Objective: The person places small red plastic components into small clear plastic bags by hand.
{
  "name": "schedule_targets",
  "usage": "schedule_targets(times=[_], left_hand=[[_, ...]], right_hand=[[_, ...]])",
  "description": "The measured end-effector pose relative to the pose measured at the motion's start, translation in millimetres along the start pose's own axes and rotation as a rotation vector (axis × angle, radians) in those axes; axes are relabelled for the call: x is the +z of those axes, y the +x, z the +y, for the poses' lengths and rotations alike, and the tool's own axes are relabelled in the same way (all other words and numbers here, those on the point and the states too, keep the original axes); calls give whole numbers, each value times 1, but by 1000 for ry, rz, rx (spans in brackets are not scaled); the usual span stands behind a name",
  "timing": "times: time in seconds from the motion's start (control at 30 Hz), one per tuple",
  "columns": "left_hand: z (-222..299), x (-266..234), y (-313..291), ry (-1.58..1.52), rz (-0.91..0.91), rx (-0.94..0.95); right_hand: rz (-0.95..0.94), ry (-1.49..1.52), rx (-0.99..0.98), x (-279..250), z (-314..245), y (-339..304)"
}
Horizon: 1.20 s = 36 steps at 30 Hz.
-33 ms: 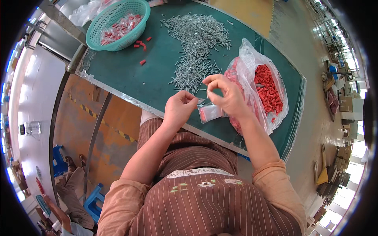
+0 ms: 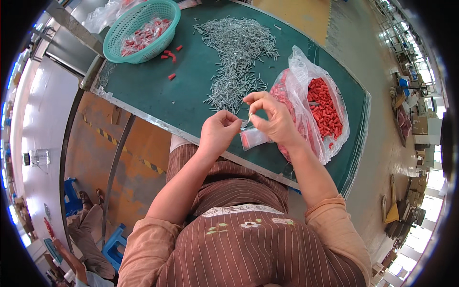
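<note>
Red plugs (image 2: 326,112): short plastic tubes, heaped in wrinkled bag (image 2: 299,67), your R.
Metal pins (image 2: 227,91): slim, shiny, piled beyond your hands; knuckle bump could scatter them.
L hand (image 2: 216,134): thumb + index pinch, prob. clear film (image 2: 245,124).
R hand (image 2: 279,125): thumb/index curl in ring; can't tell what's held.
Clear bags (image 2: 254,137): flat, slippery-looking, btw/below hands; loose pinch may drop one.

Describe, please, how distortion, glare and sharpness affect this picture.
Head view: edges of the green table bow; head view, right rim: windows glare white; head view, centre: left hand and right hand look fairly sharp, but the finest details between them are too small to make out.
</note>
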<state>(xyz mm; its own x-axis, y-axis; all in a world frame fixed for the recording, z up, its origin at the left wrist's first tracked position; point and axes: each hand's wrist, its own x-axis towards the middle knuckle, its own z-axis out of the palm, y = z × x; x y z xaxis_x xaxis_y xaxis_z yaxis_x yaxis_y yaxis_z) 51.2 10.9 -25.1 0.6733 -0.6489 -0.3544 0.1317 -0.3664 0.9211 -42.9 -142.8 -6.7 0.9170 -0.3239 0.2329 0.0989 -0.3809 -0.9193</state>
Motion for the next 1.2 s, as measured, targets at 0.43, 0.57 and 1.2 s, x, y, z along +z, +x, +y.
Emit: schedule_targets(times=[0.43, 0.57, 1.2], left_hand=[[26, 21, -9, -74, -142, -38], [24, 22, -11, -57, -141, -30], [31, 20, -1, -524, -309, -326]], right_hand=[[-41, -90, -40, -15, 3, -25], [-29, -82, 1, -24, -9, -30], [392, -161, 472, -111, -2, -59]])
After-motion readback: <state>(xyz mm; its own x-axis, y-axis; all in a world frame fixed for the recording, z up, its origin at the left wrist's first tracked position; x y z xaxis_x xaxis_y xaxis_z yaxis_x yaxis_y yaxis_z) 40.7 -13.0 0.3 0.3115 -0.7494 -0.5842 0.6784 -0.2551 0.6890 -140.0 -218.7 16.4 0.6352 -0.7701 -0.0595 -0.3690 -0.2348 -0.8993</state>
